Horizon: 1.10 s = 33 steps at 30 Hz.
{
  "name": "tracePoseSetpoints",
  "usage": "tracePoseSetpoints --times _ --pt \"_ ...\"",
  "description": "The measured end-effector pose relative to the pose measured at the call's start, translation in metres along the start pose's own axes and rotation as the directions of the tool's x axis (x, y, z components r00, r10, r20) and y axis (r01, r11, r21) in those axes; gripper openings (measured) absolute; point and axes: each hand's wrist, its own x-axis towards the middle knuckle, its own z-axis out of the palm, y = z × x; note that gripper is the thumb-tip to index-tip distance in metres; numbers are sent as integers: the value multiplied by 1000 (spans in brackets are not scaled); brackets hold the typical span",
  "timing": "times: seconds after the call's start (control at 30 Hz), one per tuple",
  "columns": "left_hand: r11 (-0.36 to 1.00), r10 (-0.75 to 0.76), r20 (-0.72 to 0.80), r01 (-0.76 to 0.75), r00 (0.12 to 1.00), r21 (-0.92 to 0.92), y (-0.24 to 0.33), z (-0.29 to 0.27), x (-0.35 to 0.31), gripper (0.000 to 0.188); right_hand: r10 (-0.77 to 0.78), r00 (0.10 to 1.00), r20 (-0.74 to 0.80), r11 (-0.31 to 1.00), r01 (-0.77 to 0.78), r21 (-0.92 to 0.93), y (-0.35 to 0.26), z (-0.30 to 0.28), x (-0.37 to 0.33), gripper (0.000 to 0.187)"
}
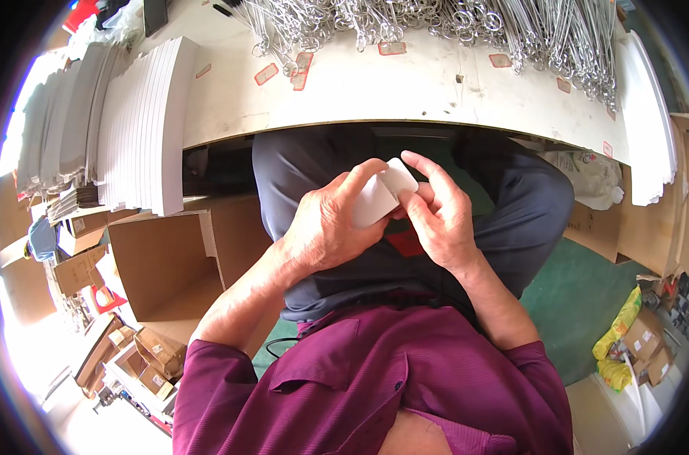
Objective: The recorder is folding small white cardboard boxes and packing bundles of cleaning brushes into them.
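Observation:
A small white box (375, 203), with a rounded tab or flap on its upper end, is held over my lap between both hands. My left hand (331, 220) wraps around its left side, fingers closed on it. At the flap end, my right hand (445, 224) pinches the box's right edge between thumb and fingers, with the index finger extended beside the flap. Part of the box is hidden behind my fingers, and I cannot see inside it. A small red piece (405, 243) shows below the box, between the hands.
Beyond my knees is a white table (344, 83) with heaps of ring-ended metal skewers (466, 19) and red-bordered labels. Folded white cartons (143, 125) stand at left, more white sheets (648, 114) at right. An open cardboard box (166, 265) sits left, a yellow bag (618, 341) right.

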Motion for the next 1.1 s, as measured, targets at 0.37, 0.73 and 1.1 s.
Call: tracePoseSetpoints --times 0.37,0.73,1.1 --pt "999 47 -91 -47 995 4 -8 12 -4 66 -403 907 124 722 398 -566 4 4 3 21" --pt "994 5 -106 7 994 113 -10 16 -8 66 -55 998 -20 949 46 -310 4 17 10 10" --pt "994 -64 -121 75 991 83 -5 14 -8 60 35 998 -61 993 -41 -108 8 19 15 12"
